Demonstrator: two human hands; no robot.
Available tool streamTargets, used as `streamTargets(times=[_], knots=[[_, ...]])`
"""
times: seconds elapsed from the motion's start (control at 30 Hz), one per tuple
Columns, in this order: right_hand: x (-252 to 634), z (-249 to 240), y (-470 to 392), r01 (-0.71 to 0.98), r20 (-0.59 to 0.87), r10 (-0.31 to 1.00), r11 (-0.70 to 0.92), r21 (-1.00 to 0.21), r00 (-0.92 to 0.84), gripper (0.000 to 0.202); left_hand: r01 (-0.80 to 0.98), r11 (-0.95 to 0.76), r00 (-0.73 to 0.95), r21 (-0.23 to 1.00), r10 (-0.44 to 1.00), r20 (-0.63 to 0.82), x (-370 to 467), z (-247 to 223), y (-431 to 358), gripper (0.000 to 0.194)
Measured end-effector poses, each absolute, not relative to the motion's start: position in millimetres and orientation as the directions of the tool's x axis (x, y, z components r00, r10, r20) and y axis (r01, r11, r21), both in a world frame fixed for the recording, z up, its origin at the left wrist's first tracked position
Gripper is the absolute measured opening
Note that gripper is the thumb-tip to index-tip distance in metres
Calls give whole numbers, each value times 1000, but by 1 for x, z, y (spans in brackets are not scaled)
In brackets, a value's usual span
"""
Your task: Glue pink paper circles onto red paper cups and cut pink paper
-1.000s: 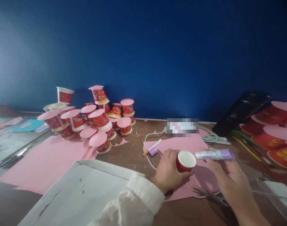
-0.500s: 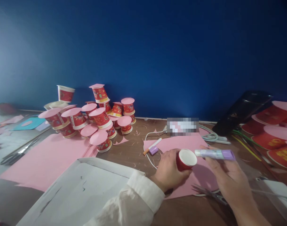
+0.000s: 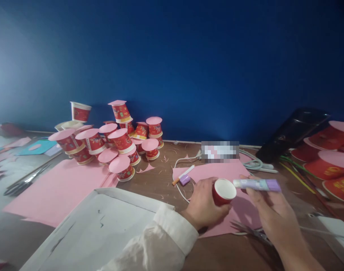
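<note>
While the left hand (image 3: 204, 205) gripped the red cup (image 3: 225, 189) at lower centre-right of the frame, the right hand (image 3: 277, 212), farther right, held a glue stick (image 3: 256, 184) with its tip near the cup; too firm a left-hand squeeze risked buckling the cup's wall.

Left sleeve (image 3: 143, 246), at six o'clock: off-white cloth, loose, creased. Wide plain cuff (image 3: 176, 229) at sleeve's two o'clock end, fold or seam line behind it. Left hand (image 3: 203, 205) bare. Right hand (image 3: 277, 218) and right forearm (image 3: 297, 252), at four o'clock, bare.
</note>
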State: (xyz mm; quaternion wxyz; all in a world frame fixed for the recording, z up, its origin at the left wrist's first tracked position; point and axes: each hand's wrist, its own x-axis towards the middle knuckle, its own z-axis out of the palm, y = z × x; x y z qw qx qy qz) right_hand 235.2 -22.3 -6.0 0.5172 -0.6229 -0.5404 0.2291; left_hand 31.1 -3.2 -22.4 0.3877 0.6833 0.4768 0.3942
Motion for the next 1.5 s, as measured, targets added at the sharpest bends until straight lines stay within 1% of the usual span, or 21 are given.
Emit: streamTargets(times=[0.07, 0.1, 0.13, 0.27, 0.47, 0.57, 0.67, 0.77, 0.93, 1.07, 1.1, 1.17, 1.27, 1.37, 1.43, 1.5], knots=[[239, -15, -24, 379, 232, 917, 99, -920, 325, 57, 332, -236, 219, 913, 961, 169, 31, -25, -2, 86], [241, -19, -24, 349, 225, 921, 108, -931, 317, 57, 328, -234, 211, 915, 962, 171, 31, -26, -2, 90], [242, -22, -24, 328, 224, 927, 121, -937, 301, 57, 326, -235, 208, 916, 963, 173, 31, -26, -1, 90], [243, -24, -24, 331, 243, 930, 146, -932, 274, 54, 350, -254, 223, 902, 958, 183, 31, -26, 0, 73], [236, -10, -22, 373, 242, 911, 109, -922, 333, 53, 385, -261, 224, 885, 957, 184, 32, -24, -1, 67], [236, -13, -23, 335, 229, 908, 107, -936, 351, 51, 374, -269, 224, 887, 955, 195, 32, -20, -3, 61], [240, -21, -22, 280, 226, 921, 137, -950, 317, 54, 358, -278, 241, 892, 950, 199, 31, -17, -5, 54], [245, -26, -21, 320, 253, 930, 162, -933, 266, 57, 356, -283, 259, 891, 946, 197, 30, -16, -4, 53], [244, -18, -21, 417, 264, 920, 128, -900, 288, 56, 342, -265, 257, 901, 949, 182, 30, -19, -2, 57], [239, -10, -21, 448, 251, 919, 94, -889, 305, 61, 340, -210, 233, 917, 963, 134, 32, -21, -1, 74], [238, -8, -21, 462, 249, 916, 82, -883, 314, 61, 340, -208, 228, 917, 964, 135, 32, -22, -1, 75], [237, -6, -21, 483, 248, 911, 62, -873, 330, 58, 336, -225, 223, 915, 962, 155, 34, -22, -1, 72], [235, -4, -20, 470, 258, 898, 66, -880, 357, 51, 328, -262, 221, 908, 955, 196, 35, -23, -1, 68], [234, -6, -22, 430, 256, 892, 78, -899, 372, 51, 326, -277, 228, 904, 951, 210, 34, -25, -1, 66], [233, -8, -23, 415, 253, 904, 95, -905, 345, 51, 318, -285, 234, 904, 948, 217, 34, -28, -1, 72], [233, -8, -23, 418, 268, 913, 125, -900, 306, 51, 305, -289, 232, 907, 947, 223, 34, -30, -1, 83]])
